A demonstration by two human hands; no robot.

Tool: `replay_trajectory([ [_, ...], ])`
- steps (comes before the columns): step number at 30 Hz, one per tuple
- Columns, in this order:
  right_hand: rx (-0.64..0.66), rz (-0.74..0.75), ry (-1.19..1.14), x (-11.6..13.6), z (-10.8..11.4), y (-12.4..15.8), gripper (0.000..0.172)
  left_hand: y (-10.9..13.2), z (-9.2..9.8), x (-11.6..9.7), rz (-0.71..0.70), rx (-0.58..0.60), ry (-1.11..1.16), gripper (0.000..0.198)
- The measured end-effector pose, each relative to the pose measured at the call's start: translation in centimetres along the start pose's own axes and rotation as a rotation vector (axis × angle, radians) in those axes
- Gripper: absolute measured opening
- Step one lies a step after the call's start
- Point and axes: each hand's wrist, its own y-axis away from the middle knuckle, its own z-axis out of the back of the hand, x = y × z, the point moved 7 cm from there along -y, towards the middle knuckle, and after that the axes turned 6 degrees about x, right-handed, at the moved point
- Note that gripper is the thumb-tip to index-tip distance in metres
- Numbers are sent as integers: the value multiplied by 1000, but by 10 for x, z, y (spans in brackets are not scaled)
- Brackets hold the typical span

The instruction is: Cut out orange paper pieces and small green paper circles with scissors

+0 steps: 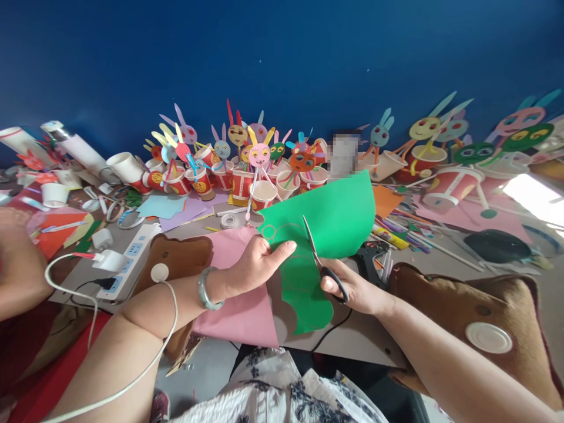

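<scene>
My left hand point(258, 261) pinches the left edge of a green paper sheet point(335, 217), thumb on top, a bracelet on the wrist. Circles are drawn on the sheet. My right hand point(352, 288) grips black-handled scissors point(319, 258) whose blades are open and cutting into the green sheet along a drawn circle. A pink paper sheet point(238, 305) lies on the table under my left hand.
Rows of red paper cups with bunny-face craft figures point(259, 170) stand at the back against a blue wall. A white power strip point(127, 258) with a plugged charger lies left. Brown cushions point(484, 317) sit right and left. Another person's arm point(17, 264) is at far left.
</scene>
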Motion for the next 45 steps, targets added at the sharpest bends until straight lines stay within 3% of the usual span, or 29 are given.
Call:
replay_trajectory([
  [22, -9, 79, 26, 3, -3, 1, 83, 4, -1, 1, 30, 5, -5, 61],
  [45, -50, 48, 115, -1, 4, 2, 70, 3, 4, -6, 47, 3, -41, 62],
])
